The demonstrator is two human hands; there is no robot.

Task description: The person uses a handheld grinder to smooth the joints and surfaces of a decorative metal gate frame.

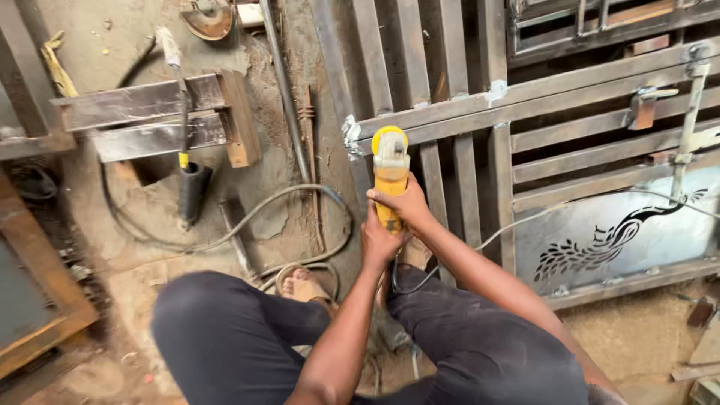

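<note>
head cam | looks steeply down – close over knees, workshop floor, metal gate (570, 150)

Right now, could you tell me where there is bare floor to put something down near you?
Bare dirt floor lies left of the knee, between the hose loop and the wooden frame. Another patch sits lower right, below the gate's bird panel. It is crowded around both hands, left hand and right hand on the yellow grinder, where bars and cables meet.
</note>
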